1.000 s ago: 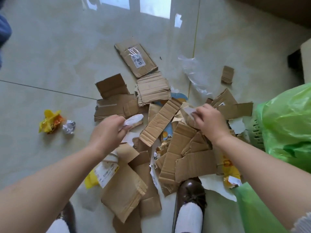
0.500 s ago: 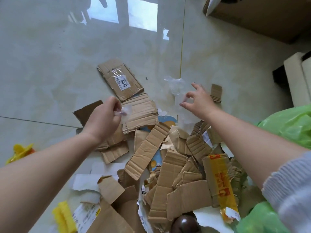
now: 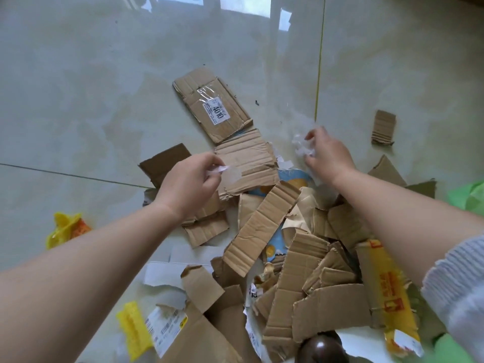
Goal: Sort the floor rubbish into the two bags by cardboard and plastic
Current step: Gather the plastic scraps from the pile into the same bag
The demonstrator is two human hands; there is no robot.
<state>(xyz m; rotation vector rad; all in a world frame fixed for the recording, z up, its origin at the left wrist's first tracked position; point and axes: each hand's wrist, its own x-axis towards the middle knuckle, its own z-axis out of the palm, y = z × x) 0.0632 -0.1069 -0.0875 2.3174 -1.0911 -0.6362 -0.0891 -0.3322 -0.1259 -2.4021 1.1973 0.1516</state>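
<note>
Step in hand, by the look of it: gathering loose plastic film off the floor before bagging. Best done by bunching each scrap fully into the palm so nothing trails, keeping cardboard out of the grab, then carrying both handfuls to the plastic bag in one trip.

Far left: yellow-and-orange wrapper lying alone on the floor, well apart from either of the hands. Nearer the bottom, a yellow plastic strip just beside a labelled sheet.

Left hand: fingers curled, pinching a small clear scrap of film, held over a ribbed cardboard panel. Beyond it, a taped cardboard piece with a printed label, flat and untouched.

Centre: the main cardboard heap, overlapping, lying between and below both forearms.

Right hand: fingers closed round a crumpled wad of clear plastic, lifted just above the floor at the heap's far edge. Further right, a small corrugated offcut, apart from everything.

Right edge: green bag, only partly in view, near the right forearm. Second bag not identifiable. Mouth of the green one hidden, so reach path hard to judge.
</note>
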